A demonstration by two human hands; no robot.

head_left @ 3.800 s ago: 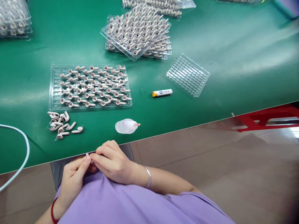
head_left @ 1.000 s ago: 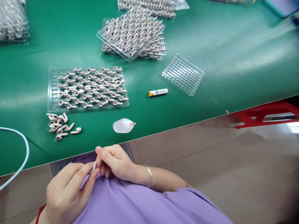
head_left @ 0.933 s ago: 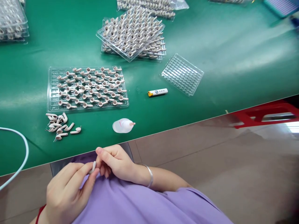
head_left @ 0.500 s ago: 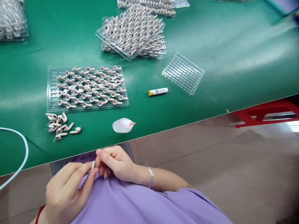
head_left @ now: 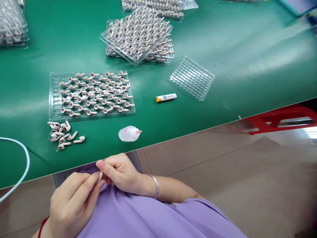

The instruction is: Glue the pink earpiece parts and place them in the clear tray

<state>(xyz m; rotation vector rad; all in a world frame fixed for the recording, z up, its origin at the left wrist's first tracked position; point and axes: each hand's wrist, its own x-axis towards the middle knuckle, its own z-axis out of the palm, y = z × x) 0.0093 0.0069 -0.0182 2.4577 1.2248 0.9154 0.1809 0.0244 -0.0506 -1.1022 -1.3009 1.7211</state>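
Note:
Over my lap, just off the table's front edge, my left hand (head_left: 71, 201) pinches a small white earbud shell (head_left: 99, 177) between thumb and fingers. My right hand (head_left: 121, 173) meets it there, its thumb pressed to its curled fingers against the shell's upper end. Whatever those right fingertips grip is hidden. On the table ahead lies a loose pile of white earbud shells (head_left: 60, 134), some with thin wires sticking out. Behind the pile, a clear plastic tray (head_left: 54, 114) carries rows of similar shells. A translucent squeeze bottle (head_left: 128, 134) with a narrow tip lies nearby.
A white lighter (head_left: 168, 97) with a yellow end and a clear tray with no shells (head_left: 193, 77) lie to the right. Stacked filled trays (head_left: 136, 36) stand farther back, with another stack (head_left: 12, 26) far left. A pale cable (head_left: 26, 153) loops at left; a red stool (head_left: 272, 120) stands right.
My right hand has shifted slightly left, its thumb now closer over the shell. The shell has turned a little in my left fingers. The camera view has moved slightly.

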